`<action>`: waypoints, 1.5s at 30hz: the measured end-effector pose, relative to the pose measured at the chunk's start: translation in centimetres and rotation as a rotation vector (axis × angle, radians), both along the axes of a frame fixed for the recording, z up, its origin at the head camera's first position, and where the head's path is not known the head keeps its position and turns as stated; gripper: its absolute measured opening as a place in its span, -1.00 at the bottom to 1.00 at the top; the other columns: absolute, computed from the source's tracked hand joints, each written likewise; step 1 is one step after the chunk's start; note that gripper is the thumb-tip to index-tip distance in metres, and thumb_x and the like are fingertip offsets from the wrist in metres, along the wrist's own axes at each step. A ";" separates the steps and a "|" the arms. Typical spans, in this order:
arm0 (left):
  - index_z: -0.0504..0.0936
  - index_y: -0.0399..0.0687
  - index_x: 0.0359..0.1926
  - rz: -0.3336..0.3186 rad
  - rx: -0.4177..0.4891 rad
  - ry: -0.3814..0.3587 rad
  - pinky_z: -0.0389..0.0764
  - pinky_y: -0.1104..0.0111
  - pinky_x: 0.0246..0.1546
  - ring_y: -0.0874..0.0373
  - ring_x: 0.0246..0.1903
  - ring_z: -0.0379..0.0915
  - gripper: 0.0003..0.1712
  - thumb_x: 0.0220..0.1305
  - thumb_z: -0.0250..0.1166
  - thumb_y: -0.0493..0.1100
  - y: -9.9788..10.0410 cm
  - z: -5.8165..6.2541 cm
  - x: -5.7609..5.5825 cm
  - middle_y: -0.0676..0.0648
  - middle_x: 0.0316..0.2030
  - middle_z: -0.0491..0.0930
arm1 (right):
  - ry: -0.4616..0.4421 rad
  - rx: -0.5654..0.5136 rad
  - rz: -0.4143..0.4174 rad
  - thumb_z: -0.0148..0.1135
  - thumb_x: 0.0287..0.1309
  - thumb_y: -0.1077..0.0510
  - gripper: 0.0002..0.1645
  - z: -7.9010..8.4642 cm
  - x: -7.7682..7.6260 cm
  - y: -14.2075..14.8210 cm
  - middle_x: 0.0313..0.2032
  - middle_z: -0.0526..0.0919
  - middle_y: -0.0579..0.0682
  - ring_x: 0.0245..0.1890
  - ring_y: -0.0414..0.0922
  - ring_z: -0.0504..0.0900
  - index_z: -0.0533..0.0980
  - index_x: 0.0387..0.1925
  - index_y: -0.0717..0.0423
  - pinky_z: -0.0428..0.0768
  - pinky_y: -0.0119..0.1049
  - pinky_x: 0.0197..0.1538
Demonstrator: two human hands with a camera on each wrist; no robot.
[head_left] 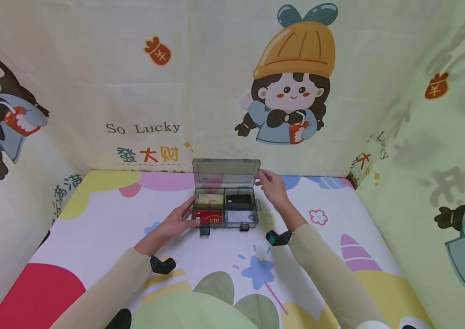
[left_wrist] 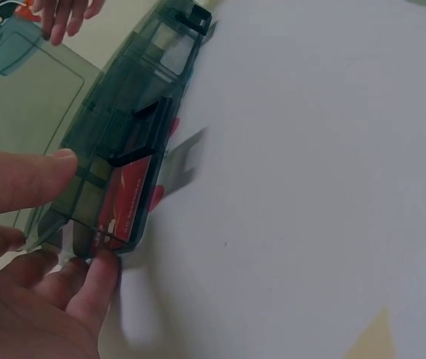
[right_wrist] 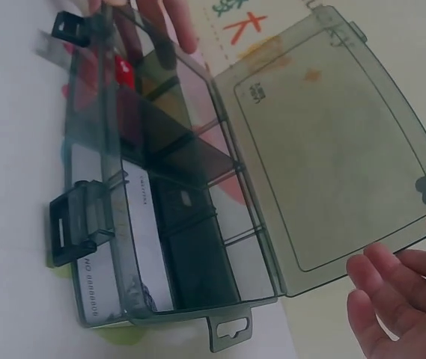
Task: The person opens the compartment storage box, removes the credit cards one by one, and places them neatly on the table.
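A see-through smoky plastic compartment box point(head_left: 225, 206) lies on the table with its lid point(head_left: 226, 172) raised at the back. Inside are a gold card point(head_left: 210, 198), a black card point(head_left: 238, 199), a red VIP card point(head_left: 209, 216) and a whitish card point(head_left: 240, 216), each in its own compartment. My left hand point(head_left: 180, 217) grips the box's left end, fingers along the side; the left wrist view shows the thumb above. With its fingertips at the raised lid's right edge, my right hand point(head_left: 272, 187) holds the lid point(right_wrist: 332, 142). Part of its thumb is out of frame there.
Two dark latches, one left point(head_left: 204, 230) and one right point(head_left: 244, 226), hang off the box's front. A small hanging tab point(right_wrist: 231, 329) juts from its right end. Behind stands a printed cloth wall point(head_left: 216, 91); a patterned cloth point(head_left: 298, 274) covers the table.
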State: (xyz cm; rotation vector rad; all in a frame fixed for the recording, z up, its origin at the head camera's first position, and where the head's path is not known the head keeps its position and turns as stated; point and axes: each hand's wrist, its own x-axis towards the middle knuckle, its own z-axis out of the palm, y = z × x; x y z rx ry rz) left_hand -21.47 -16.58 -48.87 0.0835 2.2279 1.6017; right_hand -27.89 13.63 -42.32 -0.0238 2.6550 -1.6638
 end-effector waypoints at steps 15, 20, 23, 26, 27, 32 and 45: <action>-0.13 0.22 0.54 0.017 -0.003 0.004 0.10 0.00 0.45 -0.09 0.52 -0.17 0.00 0.28 0.25 -0.30 0.2 0.3 0.0 -0.02 0.55 -0.18 | -0.124 0.002 0.014 -0.04 0.43 -0.02 -0.41 -1.3 -2.4 -0.3 0.25 0.49 0.15 0.11 0.08 0.59 0.27 0.39 0.12 0.56 -0.03 0.21; -0.12 0.21 0.54 0.029 -0.003 -0.008 0.11 -0.03 0.44 -0.09 0.52 -0.17 0.00 0.26 0.26 -0.31 0.4 0.5 0.0 -0.02 0.55 -0.18 | -0.191 0.053 0.028 -0.03 0.42 -0.03 -0.41 -2.8 -2.6 0.5 0.31 0.42 0.14 0.21 0.08 0.52 0.28 0.38 0.11 0.52 -0.02 0.26; -0.11 0.19 0.54 0.040 0.006 -0.015 0.14 -0.04 0.43 -0.11 0.52 -0.16 0.01 0.25 0.28 -0.30 0.4 0.5 0.0 -0.05 0.55 -0.16 | -0.191 0.082 0.024 0.00 0.40 -0.01 -0.44 -3.7 -2.4 0.7 0.32 0.42 0.14 0.29 0.09 0.44 0.35 0.34 0.11 0.48 0.00 0.30; -0.09 0.23 0.53 0.059 0.019 -0.034 0.14 -0.04 0.43 -0.09 0.52 -0.16 0.03 0.22 0.31 -0.28 0.4 0.5 0.1 -0.03 0.55 -0.14 | -0.187 0.113 0.024 0.03 0.39 0.01 -0.47 -4.4 -2.1 0.8 0.31 0.44 0.13 0.31 0.10 0.40 0.39 0.30 0.11 0.46 0.01 0.32; -0.08 0.23 0.53 0.064 0.023 -0.036 0.15 -0.04 0.43 -0.10 0.52 -0.16 0.03 0.22 0.32 -0.26 0.4 0.5 0.1 -0.02 0.55 -0.13 | -0.188 0.117 0.020 0.04 0.38 0.01 -0.48 -4.6 -1.9 0.9 0.30 0.45 0.12 0.31 0.10 0.40 0.40 0.29 0.10 0.45 0.01 0.32; -0.06 0.23 0.53 0.073 0.027 -0.033 0.14 -0.07 0.42 -0.11 0.52 -0.17 -0.02 0.25 0.32 -0.19 0.4 0.5 0.2 -0.03 0.55 -0.12 | -0.184 0.129 0.022 0.06 0.37 0.05 -0.50 -5.7 -1.2 0.9 0.26 0.49 0.15 0.27 0.11 0.47 0.43 0.27 0.13 0.48 0.00 0.29; -0.12 0.21 0.53 0.083 -0.003 0.003 0.23 -0.08 0.39 -0.15 0.52 -0.21 0.04 0.23 0.34 -0.19 1.0 0.2 -0.4 -0.06 0.53 -0.06 | -0.156 0.165 0.036 0.07 0.37 0.13 -0.49 -5.6 1.2 0.1 0.22 0.52 0.17 0.17 0.09 0.54 0.38 0.30 0.16 0.62 -0.08 0.09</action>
